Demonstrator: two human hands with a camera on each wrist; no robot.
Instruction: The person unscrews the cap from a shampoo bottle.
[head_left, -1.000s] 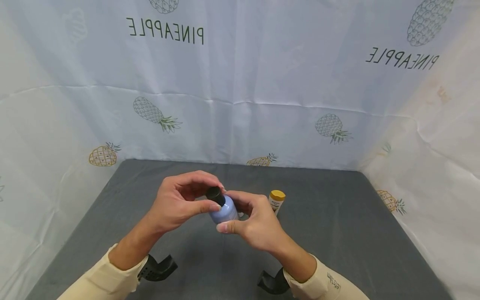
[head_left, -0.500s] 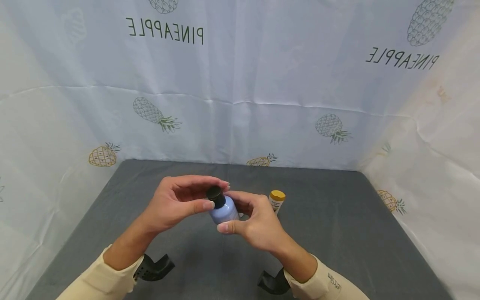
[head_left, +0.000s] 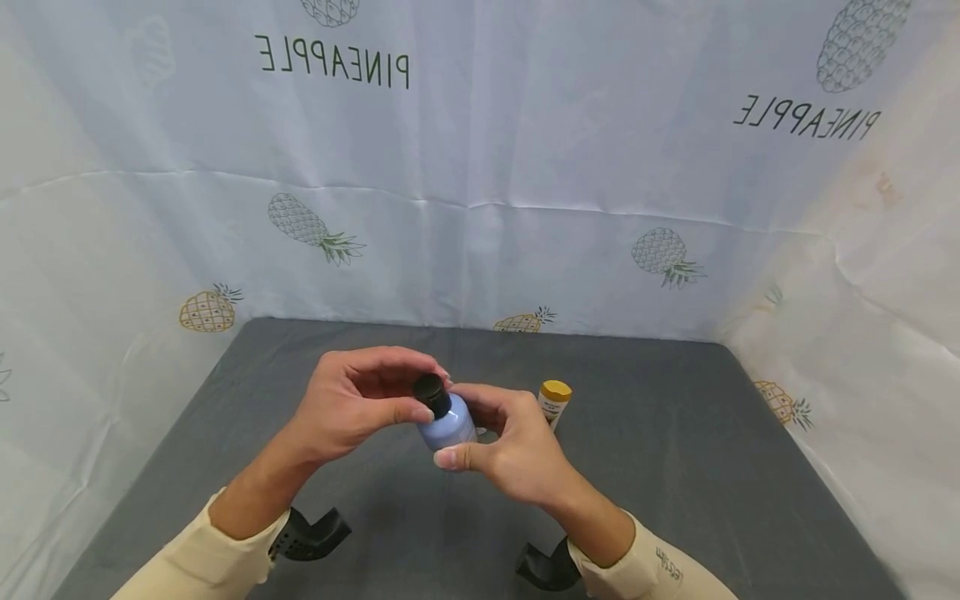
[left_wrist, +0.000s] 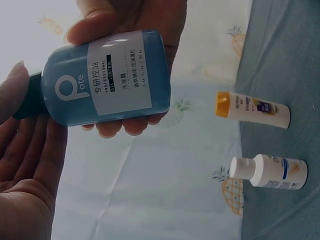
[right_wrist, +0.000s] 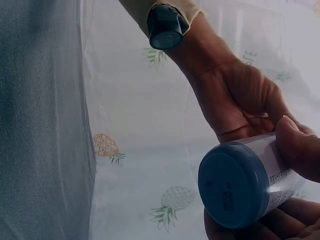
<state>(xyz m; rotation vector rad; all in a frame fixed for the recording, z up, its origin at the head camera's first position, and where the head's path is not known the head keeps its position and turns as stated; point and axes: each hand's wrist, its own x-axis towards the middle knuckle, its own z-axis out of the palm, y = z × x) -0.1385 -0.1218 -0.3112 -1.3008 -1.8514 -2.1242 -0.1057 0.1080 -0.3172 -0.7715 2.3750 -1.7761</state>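
Above the table, my right hand (head_left: pixel 517 446) grips a small blue shampoo bottle (head_left: pixel 450 425), thumb on the near side and fingers round the far side. The bottle is tilted, its black cap (head_left: pixel 430 393) toward the upper left. At the cap, my left hand (head_left: pixel 348 408) pinches with the thumb in front and the fingers curving behind. A white label (left_wrist: pixel 122 72) with "oil control" print faces the left wrist camera. In the right wrist view the round blue base (right_wrist: pixel 230 185) of the bottle shows.
A white bottle with a yellow cap (head_left: pixel 553 403) stands on the grey table (head_left: pixel 660 467) beyond my right hand. Another white bottle (left_wrist: pixel 277 171) stands beside it, mostly hidden by that hand in the head view. A pineapple-print curtain (head_left: pixel 480 267) surrounds the table.
My left thumb drew back along the cap and the fingers stretched, then both curled in round it again. The right hand and the bottle have stayed nearly in place.
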